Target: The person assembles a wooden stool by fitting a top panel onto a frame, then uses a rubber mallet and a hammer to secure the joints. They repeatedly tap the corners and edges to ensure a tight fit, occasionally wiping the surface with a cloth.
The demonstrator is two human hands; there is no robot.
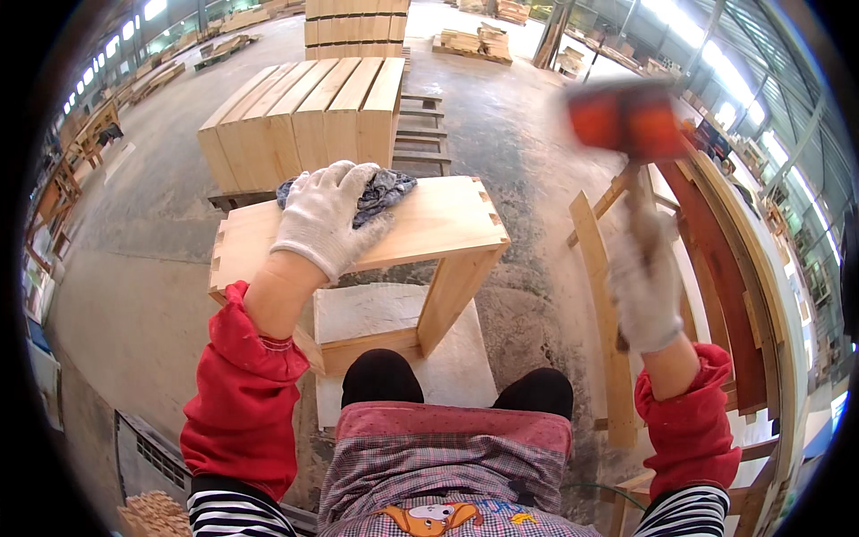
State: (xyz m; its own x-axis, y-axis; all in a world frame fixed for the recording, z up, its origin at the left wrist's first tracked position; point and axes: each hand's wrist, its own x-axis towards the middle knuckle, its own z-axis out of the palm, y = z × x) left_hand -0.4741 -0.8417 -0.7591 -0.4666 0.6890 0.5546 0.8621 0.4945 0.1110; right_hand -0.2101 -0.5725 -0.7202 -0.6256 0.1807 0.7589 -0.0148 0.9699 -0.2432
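A pale wooden drawer box [434, 215] stands on edge in front of me, with dovetail cut-outs at the ends of its top board. My left hand [327, 219], in a whitish glove, presses a crumpled dark grey cloth [386, 192] onto that board, fingers curled over it. Raised at the right, my gloved right hand [646, 291] grips the handle of a mallet [626, 121]. Its head is red-orange and black, smeared by motion, and is apart from the box. A white sheet [461, 367] lies under the box.
Beyond the box, several pale drawer boxes [309, 112] sit on a pallet [420, 134], with another stack [355, 27] behind. Wooden boards and a frame [601, 313] stand close on my right. At lower left are small wood pieces [157, 515] and a dark vented metal case [161, 461].
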